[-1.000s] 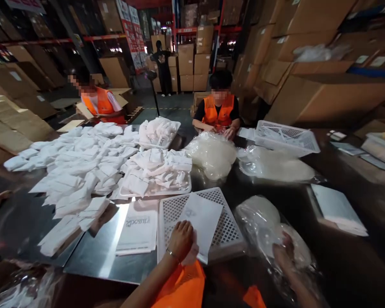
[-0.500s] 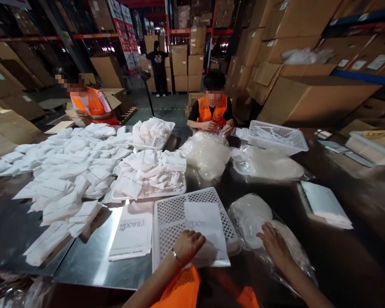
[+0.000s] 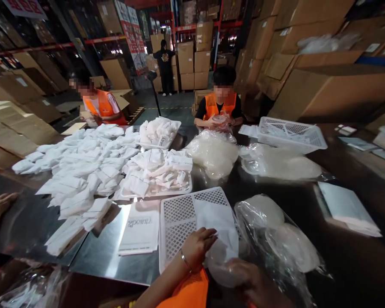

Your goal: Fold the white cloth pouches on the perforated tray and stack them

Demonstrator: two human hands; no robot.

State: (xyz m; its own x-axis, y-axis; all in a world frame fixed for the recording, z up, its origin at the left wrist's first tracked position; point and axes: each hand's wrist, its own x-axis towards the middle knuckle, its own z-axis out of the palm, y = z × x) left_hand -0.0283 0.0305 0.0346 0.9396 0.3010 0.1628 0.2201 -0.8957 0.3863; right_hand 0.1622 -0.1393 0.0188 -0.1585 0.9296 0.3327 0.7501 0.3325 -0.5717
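My left hand (image 3: 199, 248), with a bracelet on the wrist, has its fingers closed on a white printed pouch (image 3: 220, 222) over the white mesh basket (image 3: 176, 216). Close beside it, my right hand (image 3: 248, 278) is blurred and grips a translucent, rounded, soft-looking piece (image 3: 223, 273) just below the pouch. Whether the piece touches the pouch's opening I cannot tell. Right of the basket lies a clear plastic bag (image 3: 266, 226) with more pale rounded pieces. To the left is a stack of flat printed pouches (image 3: 139, 229).
A heap of filled white pouches (image 3: 93, 158) covers the left of the metal table (image 3: 105, 265). Filled baskets and clear bags (image 3: 211, 154) lie across the middle. A co-worker (image 3: 220, 102) sits opposite; another person's hand (image 3: 0, 209) is at the left edge.
My right hand has moved from the clear bag to the left hand, now with a translucent piece. The pouch is lifted and bent. The view has shifted left; another person's hand has appeared there.
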